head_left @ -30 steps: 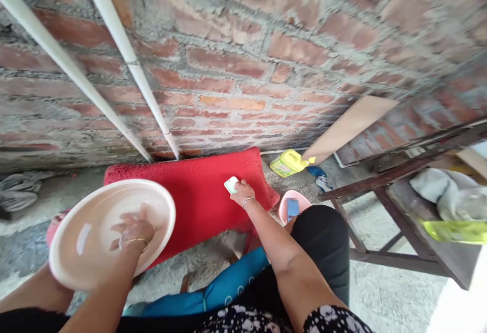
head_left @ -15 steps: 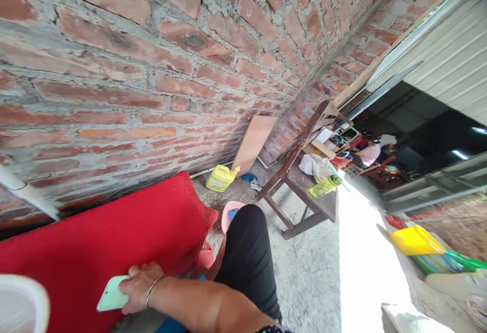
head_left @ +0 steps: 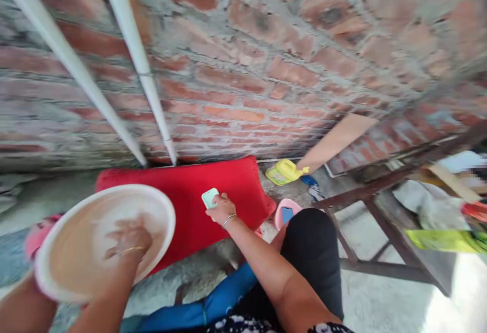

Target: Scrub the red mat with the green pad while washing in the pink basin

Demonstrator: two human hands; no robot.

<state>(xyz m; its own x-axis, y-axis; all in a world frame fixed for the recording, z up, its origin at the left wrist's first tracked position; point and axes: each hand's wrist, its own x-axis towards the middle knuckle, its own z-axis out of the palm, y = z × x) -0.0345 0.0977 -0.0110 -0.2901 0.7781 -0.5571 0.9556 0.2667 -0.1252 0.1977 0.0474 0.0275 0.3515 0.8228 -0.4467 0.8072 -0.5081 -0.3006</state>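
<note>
My right hand (head_left: 222, 207), with a silver bangle at the wrist, reaches left over a bench draped in red cloth (head_left: 236, 186). Its fingers are closed on the near end of a flat, mint-green phone (head_left: 209, 197). The phone is at the cloth; I cannot tell whether it rests there. My left hand is out of view. To the left is a large white basin (head_left: 171, 211), tilted and partly over the cloth. A co-worker's hand (head_left: 133, 239) with a gold-coloured bracelet is spread inside it. Another arm of that person (head_left: 26, 305) is at its left rim.
A brick wall (head_left: 236, 79) with two white pipes (head_left: 140, 64) stands behind the bench. Beyond its right end are a yellow jug (head_left: 283, 172), a leaning board (head_left: 337, 138) and a pink tub (head_left: 279, 214). A wooden chair (head_left: 395, 231) carrying several things stands at right.
The view has swung left, so the wall and bench appear further right. The basin, only partly visible before, now shows with the co-worker's arms. My right hand still holds the phone.
</note>
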